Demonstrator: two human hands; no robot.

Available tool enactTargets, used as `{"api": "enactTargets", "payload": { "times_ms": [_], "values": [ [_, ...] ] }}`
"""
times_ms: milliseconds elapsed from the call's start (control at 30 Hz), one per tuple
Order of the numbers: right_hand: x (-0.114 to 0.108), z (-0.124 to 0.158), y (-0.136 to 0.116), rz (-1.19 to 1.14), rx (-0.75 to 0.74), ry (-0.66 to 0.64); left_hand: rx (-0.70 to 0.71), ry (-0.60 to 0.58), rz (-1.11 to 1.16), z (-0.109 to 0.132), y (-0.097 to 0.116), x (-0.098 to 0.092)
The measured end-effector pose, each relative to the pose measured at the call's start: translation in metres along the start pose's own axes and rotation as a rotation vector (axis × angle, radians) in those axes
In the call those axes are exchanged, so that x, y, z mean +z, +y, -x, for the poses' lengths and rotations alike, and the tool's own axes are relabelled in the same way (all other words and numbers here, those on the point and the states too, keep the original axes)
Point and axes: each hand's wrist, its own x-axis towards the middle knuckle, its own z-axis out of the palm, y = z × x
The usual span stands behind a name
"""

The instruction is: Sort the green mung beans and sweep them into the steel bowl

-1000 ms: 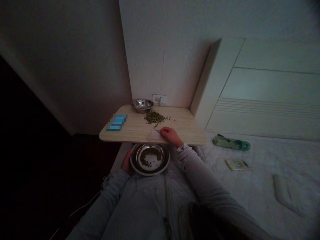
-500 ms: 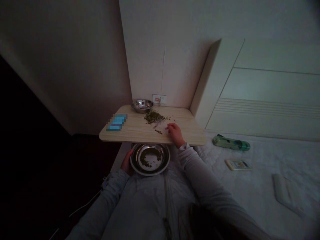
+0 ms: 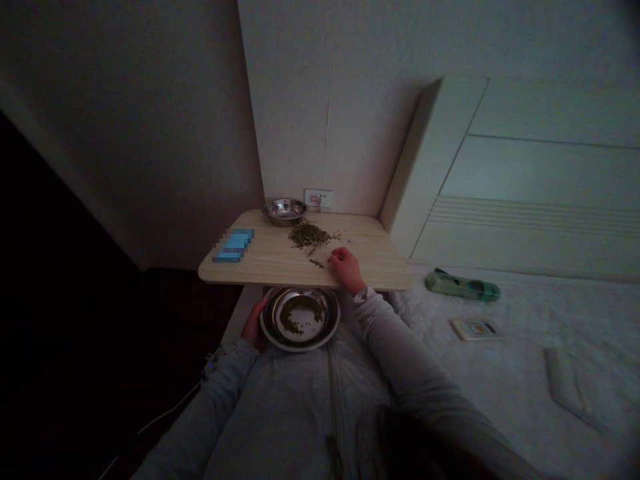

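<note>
My left hand (image 3: 255, 325) grips the left side of a round metal bowl (image 3: 334, 323), held just below the front edge of a light wooden tabletop (image 3: 270, 267). Small green beans (image 3: 290, 313) lie in a curved band inside it. Over the tabletop, my right hand (image 3: 346, 269) is closed, thumb and fingertips together; what they may hold is too small to make out. Just beyond them is a loose pile of the same green beans (image 3: 307, 235), with a short row of stray beans (image 3: 317, 264) to the left of the fingertips.
At the back left of the tabletop stands a second metal bowl (image 3: 285, 212). A blurred blue object (image 3: 235, 245) lies at its left end. A wall socket (image 3: 319, 198) is behind. On the bed at right lie a green bottle (image 3: 463, 287) and a phone (image 3: 477, 329).
My right hand has shifted slightly left and its fingertips have drawn together close to the stray beans. The left hand and its bowl stay in place.
</note>
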Motion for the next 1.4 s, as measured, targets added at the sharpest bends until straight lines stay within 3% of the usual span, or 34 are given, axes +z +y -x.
{"api": "enactTargets", "payload": {
  "times_ms": [500,767,1033,1200,1400],
  "values": [
    [0.0009,0.0015,-0.0017,0.105,-0.032,0.0,0.054,0.02,-0.04,-0.0009,-0.0003,-0.0015],
    [0.0023,-0.0001,0.0006,0.128,-0.031,-0.05,0.014,0.031,-0.024,0.0006,-0.0001,0.0006],
    [0.001,0.002,-0.0031,0.124,-0.053,-0.117,0.014,0.05,-0.015,-0.0019,-0.0008,-0.0014],
    [0.0005,0.0029,-0.0035,0.058,-0.043,-0.182,0.006,0.004,-0.001,-0.0025,-0.0014,-0.0029],
    [-0.0012,0.0025,-0.003,-0.012,-0.033,-0.14,-0.006,0.002,-0.002,-0.001,-0.0014,-0.0014]
  ]
}}
